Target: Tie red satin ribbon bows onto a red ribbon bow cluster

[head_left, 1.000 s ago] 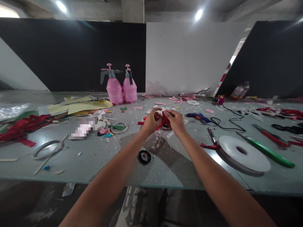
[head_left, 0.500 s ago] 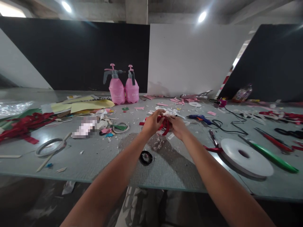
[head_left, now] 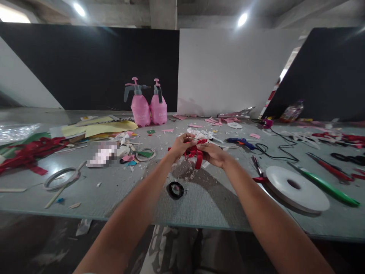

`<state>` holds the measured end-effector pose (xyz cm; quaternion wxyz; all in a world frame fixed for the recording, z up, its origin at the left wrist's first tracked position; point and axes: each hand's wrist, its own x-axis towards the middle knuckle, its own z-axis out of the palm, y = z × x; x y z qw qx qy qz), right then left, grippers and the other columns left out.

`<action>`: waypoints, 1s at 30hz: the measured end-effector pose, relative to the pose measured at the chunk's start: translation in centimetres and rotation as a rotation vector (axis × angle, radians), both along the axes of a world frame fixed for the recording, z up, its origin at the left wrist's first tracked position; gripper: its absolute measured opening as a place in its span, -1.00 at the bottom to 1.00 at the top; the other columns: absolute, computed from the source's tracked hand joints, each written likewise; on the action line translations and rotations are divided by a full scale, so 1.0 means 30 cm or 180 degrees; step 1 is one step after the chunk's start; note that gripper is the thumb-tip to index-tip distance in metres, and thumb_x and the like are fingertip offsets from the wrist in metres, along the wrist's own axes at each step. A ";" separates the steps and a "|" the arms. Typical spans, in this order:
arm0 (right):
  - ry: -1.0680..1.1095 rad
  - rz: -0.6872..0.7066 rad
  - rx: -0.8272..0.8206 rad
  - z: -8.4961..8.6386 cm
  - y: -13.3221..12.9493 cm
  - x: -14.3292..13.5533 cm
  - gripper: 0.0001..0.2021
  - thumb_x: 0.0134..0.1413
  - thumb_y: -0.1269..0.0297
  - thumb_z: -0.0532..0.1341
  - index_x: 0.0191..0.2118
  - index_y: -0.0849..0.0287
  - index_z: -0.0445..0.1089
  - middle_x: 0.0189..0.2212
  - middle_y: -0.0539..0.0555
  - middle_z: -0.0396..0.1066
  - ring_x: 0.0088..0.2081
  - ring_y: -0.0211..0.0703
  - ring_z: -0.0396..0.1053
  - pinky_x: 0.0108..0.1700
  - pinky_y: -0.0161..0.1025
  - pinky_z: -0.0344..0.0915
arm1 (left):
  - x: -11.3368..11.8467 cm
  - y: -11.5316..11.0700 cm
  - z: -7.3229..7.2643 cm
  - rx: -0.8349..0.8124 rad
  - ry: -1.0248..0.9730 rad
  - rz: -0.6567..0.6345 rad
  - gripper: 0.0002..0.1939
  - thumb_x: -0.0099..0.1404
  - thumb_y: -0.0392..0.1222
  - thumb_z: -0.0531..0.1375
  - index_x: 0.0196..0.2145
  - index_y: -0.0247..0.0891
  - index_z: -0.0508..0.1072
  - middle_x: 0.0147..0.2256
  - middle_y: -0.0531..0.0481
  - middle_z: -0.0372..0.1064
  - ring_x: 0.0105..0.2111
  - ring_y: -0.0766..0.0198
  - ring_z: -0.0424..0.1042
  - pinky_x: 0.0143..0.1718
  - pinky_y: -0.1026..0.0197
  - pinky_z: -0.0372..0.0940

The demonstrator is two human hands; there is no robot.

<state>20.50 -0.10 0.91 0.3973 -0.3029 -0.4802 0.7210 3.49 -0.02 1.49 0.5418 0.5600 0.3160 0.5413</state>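
Observation:
Looped red ribbon [head_left: 198, 155] is pinched between my two hands above the middle of the table. My left hand [head_left: 182, 146] is closed on its left side, thumb and fingers together. From the right, my right hand [head_left: 212, 153] grips the ribbon near its top. One red loop hangs down between the hands, and a short red end sticks out left of my left hand. White scraps [head_left: 203, 134] lie just behind the hands. Nearer to me on the table is a black ring [head_left: 176, 190]. The fingertips partly cover the ribbon.
Two pink spray bottles [head_left: 140, 110] stand at the back. A blue glue gun [head_left: 241, 143] with a black cord lies right of my hands. Farther right are a white spool [head_left: 296, 189] and a green-handled tool [head_left: 327, 185]. Red ribbons [head_left: 31, 154] and rings [head_left: 61, 178] lie left.
The red ribbon has turned in my hands, and its loop now hangs lower and more in view. My right hand has shifted slightly down and right; my left hand has moved slightly left.

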 end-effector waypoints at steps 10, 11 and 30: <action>0.0565 -0.0225 -0.0327 -0.016 0.003 -0.026 -0.84 -0.08 0.31 0.37 -0.34 0.24 0.48 -0.53 -0.04 0.44 -0.57 -0.38 0.32 -0.39 -0.38 0.45 | -0.003 0.020 0.013 0.0631 -0.0154 0.0954 -0.94 0.06 -0.37 0.19 -0.46 -0.26 0.39 -0.45 0.07 0.28 -0.43 0.37 0.27 -0.36 0.34 0.18; 0.0565 -0.0246 -0.0334 -0.014 0.005 -0.025 -0.84 -0.08 0.30 0.37 -0.34 0.25 0.48 -0.53 -0.04 0.44 -0.57 -0.37 0.33 -0.38 -0.37 0.46 | -0.008 0.021 0.014 0.0907 0.0060 0.1124 -0.90 0.06 -0.41 0.14 -0.50 -0.25 0.40 -0.43 0.05 0.28 -0.38 0.34 0.28 -0.32 0.32 0.19; 0.0460 -0.0911 -0.0501 -0.031 0.010 -0.011 -0.87 -0.07 0.31 0.37 -0.32 0.15 0.50 -0.42 -0.05 0.53 -0.46 -0.35 0.44 -0.36 -0.45 0.44 | 0.009 -0.056 0.029 0.1670 0.2570 0.1882 -0.73 0.34 0.02 0.08 -0.27 -0.20 0.47 -0.18 -0.07 0.38 -0.12 0.13 0.31 -0.05 0.07 0.15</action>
